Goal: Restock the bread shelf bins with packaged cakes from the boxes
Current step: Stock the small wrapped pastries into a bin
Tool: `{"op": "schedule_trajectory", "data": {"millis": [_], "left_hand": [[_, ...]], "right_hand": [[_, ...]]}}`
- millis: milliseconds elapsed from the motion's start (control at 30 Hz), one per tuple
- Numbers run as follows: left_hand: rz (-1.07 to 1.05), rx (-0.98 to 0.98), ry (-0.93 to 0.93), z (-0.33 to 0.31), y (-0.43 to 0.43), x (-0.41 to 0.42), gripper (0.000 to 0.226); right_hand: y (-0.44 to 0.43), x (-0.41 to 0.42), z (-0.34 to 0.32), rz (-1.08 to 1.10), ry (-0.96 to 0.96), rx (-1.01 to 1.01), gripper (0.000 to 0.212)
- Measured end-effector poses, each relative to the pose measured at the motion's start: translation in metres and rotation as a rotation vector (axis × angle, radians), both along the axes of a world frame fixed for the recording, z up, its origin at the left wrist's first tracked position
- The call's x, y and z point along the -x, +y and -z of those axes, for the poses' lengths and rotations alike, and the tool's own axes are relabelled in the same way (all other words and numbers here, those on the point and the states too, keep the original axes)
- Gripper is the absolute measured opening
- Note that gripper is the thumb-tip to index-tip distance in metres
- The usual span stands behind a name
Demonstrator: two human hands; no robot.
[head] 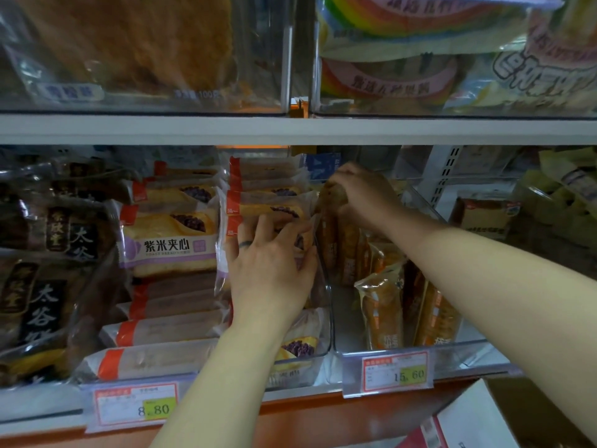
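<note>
STEP: filling right bin (478, 345) | your right hand (361, 197) pinches the top of a brown cake packet (331, 208), upright at the bin's back | your left hand (271, 266), fingers spread, presses the purple-filled packets (268, 205) next door | NEXT: seat the packet upright, let go, then probably reach for the box (468, 421).

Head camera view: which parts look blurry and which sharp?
In the head view, the upper-shelf packs look soft behind hazy bin fronts; the right hand, pinching a brown cake pack, is slightly smeared; the 8.80 price tag reads sharp.
</note>
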State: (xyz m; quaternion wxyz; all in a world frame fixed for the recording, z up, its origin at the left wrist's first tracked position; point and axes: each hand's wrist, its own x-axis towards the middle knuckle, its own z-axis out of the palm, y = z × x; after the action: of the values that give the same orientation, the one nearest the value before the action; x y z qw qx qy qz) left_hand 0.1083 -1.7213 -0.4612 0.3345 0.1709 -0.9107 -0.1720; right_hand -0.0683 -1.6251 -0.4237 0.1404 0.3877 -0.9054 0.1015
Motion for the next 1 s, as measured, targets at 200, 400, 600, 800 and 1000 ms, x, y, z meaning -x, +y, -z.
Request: {"op": "schedule_trajectory", "data": {"millis": [200, 400, 600, 800, 1000], "left_hand": [[0.002, -0.015, -0.032, 0.000, 0.000, 0.001, 0.032], [-0.008, -0.025, -0.011, -0.002, 0.003, -0.002, 0.033], [0.145, -0.004, 0.107, -0.018, 0.021, -0.011, 0.034], [0.309, 0.251, -0.386, -0.036, 0.070, -0.015, 0.036], [0.362, 0.305, -0.507, -0.030, 0.089, -0.004, 0.045]], "right_hand": [[0.038, -0.019, -0.007, -0.120, -0.079, 0.006, 0.029], [0.045, -0.023, -0.006, -0.010, -0.070, -0.217, 0.043], [0.075, -0.043, -0.027, -0.014, -0.223, -0.091, 0.043], [0.148, -0.090, -0.021, -0.030, -0.189, -0.006, 0.041], [0.173, -0.106, -0.005, 0.036, -0.017, -0.193, 0.047]]}}
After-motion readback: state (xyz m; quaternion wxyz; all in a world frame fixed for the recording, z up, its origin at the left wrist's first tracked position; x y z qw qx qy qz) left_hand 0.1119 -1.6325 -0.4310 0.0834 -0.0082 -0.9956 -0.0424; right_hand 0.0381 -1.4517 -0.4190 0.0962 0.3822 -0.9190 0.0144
